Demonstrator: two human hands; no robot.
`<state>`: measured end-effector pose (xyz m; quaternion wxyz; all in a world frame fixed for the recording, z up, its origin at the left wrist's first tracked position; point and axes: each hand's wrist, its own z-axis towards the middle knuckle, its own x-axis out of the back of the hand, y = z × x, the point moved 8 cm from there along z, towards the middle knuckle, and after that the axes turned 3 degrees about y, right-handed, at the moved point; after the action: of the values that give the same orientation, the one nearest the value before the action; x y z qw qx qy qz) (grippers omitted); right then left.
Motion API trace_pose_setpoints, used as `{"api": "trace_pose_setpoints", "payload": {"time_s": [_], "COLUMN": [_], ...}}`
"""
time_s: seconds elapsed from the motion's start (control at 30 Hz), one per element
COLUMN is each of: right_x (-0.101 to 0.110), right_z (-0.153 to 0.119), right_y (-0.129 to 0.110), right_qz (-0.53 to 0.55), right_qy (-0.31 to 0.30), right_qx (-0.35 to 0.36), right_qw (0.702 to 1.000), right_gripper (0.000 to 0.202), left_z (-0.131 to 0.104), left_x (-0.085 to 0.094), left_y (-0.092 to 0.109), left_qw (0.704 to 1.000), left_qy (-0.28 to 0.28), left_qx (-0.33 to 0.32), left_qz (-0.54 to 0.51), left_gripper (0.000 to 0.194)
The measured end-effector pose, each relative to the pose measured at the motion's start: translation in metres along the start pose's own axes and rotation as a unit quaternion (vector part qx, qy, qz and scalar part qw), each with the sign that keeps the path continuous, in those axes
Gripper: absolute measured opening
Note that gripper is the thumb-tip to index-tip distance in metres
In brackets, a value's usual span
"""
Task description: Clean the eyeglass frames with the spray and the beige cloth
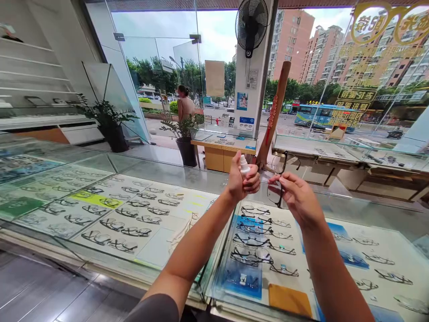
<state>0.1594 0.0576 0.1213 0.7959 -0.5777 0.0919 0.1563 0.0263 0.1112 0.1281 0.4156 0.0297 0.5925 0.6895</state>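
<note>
Near the middle of the view my left hand (244, 179) is wrapped round a small white spray bottle (244, 164), its nozzle pointing up. Just to the right, my right hand (295, 192) pinches a pair of dark-framed glasses (275, 194) between thumb and fingers. One lens hangs low and the other part of the frame rises above the fingers. The bottle and the glasses are a short gap apart, both held above the glass display counter.
Under the counter glass lie rows of glasses (251, 240) and an orange-brown cloth (290, 300). Beyond stand a potted plant (187, 152), a wooden post (276, 107), a wall fan (252, 24) and a low display table (217, 156). A person (185, 107) stands past the glass door.
</note>
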Motion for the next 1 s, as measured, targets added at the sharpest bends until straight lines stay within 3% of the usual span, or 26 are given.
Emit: {"api": "trace_pose_setpoints", "payload": {"time_s": [0.13,0.23,0.37,0.5,1.0], "right_x": [0.001,0.001,-0.005,-0.012,-0.015], "right_z": [-0.001,-0.002,-0.001,-0.002,-0.003], "right_y": [0.011,0.017,0.024,0.028,0.03], "right_qz": [0.011,0.021,0.013,0.004,-0.004], "right_qy": [-0.009,-0.008,-0.017,-0.033,-0.056], "right_qx": [-0.031,-0.048,-0.064,-0.074,-0.071], "right_qw": [0.999,0.999,0.998,0.997,0.996], "right_gripper": [0.028,0.029,0.032,0.035,0.027], "left_z": [0.002,0.006,0.003,0.002,0.004], "left_x": [0.003,0.016,0.033,0.035,0.035], "left_y": [-0.002,0.002,0.012,0.01,0.005], "left_qw": [1.0,0.987,0.912,0.867,0.879], "left_qy": [0.004,0.079,0.198,0.201,0.178], "left_qx": [0.0,-0.069,-0.182,-0.194,-0.194], "left_qz": [0.022,0.121,0.309,0.412,0.397], "left_gripper": [0.084,0.083,0.079,0.079,0.075]}}
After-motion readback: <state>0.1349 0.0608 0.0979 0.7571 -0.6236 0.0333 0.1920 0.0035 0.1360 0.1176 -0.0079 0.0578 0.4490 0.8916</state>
